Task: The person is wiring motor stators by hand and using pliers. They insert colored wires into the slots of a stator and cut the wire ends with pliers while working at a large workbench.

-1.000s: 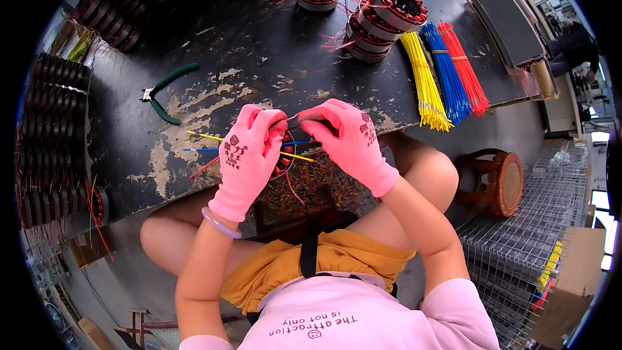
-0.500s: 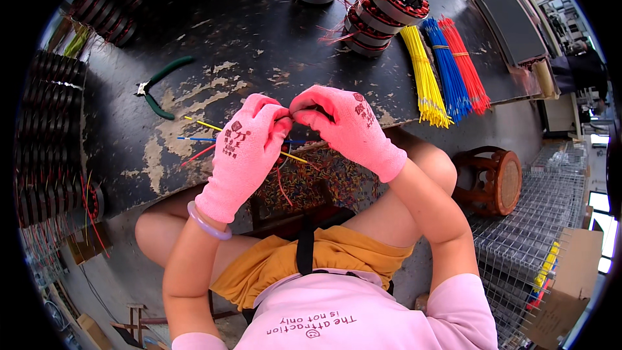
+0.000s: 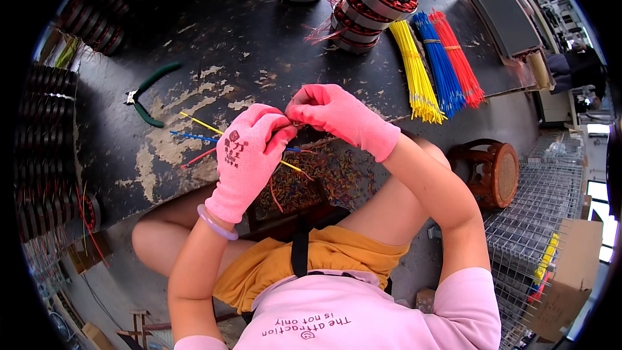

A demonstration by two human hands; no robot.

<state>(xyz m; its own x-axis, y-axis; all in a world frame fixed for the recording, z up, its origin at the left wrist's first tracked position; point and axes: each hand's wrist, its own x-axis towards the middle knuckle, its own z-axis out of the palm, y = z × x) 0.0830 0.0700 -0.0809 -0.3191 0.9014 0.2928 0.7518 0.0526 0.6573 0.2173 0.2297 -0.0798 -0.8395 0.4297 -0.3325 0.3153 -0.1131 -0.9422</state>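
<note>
Both my hands wear pink gloves and meet just above the near edge of the table. My left hand is closed, with a yellow wire, a blue wire and a red wire sticking out on both sides of its palm. My right hand is closed in a pinch, its fingertips against those of the left. Whatever lies between the fingertips is too small and hidden to make out. Left of the hands, green-handled cutting pliers lie spread on the table.
The worn black table carries stacked wound stator cores at the back. Right of these lie a yellow wire bundle, a blue one and a red one. More cores line the left; a wooden stool stands right.
The view has shifted slightly, moving the table things a little left in the picture. My hands stay together at the fingertips, the left one slightly lower in the picture.
</note>
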